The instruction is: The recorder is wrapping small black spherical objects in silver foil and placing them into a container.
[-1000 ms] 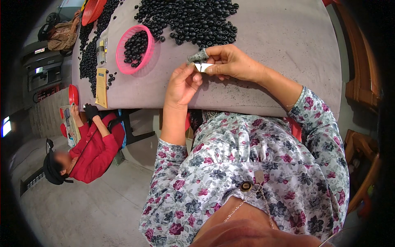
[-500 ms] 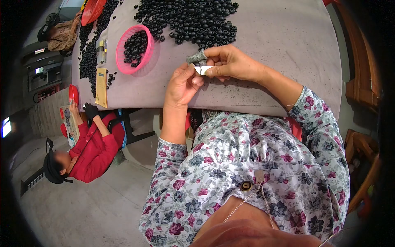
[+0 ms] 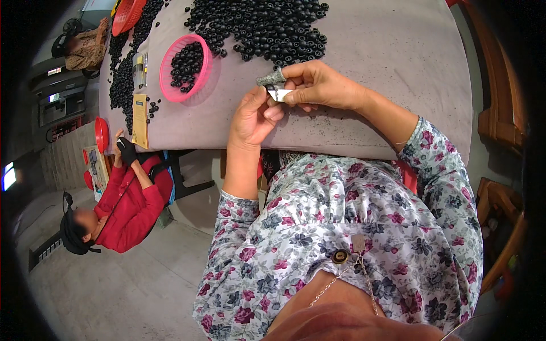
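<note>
My right hand [image 3: 327, 86] pinches a small, flat, shiny blade [image 3: 280, 95] between thumb and fingers. A grey wrap [image 3: 271, 78] covers the end of its index finger. Close against it, my left hand [image 3: 250, 120] is closed, thumb and fingertips together around a small black round piece [image 3: 270, 88]. Only a sliver of that piece shows between the fingers and the blade. Just beyond my hands spreads a heap of small black ring-shaped pieces [image 3: 278, 31]. To the left stands a pink basket [image 3: 165, 74] with more of the black pieces inside.
On the grey-covered table [image 3: 392, 51] lie dark crumbs, a yellow card [image 3: 140, 122] and a clear packet [image 3: 140, 69]. Another black heap [image 3: 120, 88] runs along the left edge, near a red basket [image 3: 128, 17]. A co-worker in red [image 3: 133, 210] sits at the left; another person [image 3: 85, 52] sits farther off.
My hands stay nearly in place; a bit more of the black piece shows beside the blade. The red-clad co-worker's hands have come together, and the far person's hand has moved.
</note>
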{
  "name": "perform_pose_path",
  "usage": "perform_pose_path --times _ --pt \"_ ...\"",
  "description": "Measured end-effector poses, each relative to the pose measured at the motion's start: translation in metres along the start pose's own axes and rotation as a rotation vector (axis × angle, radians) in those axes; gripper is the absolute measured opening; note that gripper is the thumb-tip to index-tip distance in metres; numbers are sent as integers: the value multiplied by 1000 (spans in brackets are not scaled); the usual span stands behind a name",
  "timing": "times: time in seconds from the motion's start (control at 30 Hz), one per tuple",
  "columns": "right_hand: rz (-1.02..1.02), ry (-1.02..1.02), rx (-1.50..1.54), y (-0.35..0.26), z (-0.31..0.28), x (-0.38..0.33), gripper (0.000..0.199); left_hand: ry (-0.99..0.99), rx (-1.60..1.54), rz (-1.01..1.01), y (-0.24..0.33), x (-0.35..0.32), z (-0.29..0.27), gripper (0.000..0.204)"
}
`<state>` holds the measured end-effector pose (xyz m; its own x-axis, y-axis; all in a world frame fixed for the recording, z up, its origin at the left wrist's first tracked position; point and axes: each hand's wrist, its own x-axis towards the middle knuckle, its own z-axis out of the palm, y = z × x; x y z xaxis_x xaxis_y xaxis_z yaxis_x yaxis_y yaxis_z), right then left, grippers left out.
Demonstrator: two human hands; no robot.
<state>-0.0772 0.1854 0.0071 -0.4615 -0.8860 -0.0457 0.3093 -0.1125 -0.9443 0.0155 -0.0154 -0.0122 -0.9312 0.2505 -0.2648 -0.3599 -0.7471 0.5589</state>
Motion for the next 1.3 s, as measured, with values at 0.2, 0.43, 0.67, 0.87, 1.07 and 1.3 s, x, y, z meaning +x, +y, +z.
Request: perform_pose_path --times 0.2,0.43,0.67,0.87,1.07,1.3 --pt "7 -24 -1 0 -2 1 24 -25 -17 -13 -1 0 -1 22" --pt "-20 -29 -25 4 -3 3 18 18 -118 -54 -4 -1 -2 23" --pt "-9 -29 -33 4 -3 3 19 25 -148 -59 -4 -1 1 24" --pt "3 -30 -7 1 -2 1 25 48 -88 -45 -5 -2 0 28" --pt "7 -27 -5 -1 -1 0 23 14 -109 -42 -6 -2 2 32" --pt "22 -39 -50 0 -4 2 20 29 -82 -28 -7 -2 5 33"
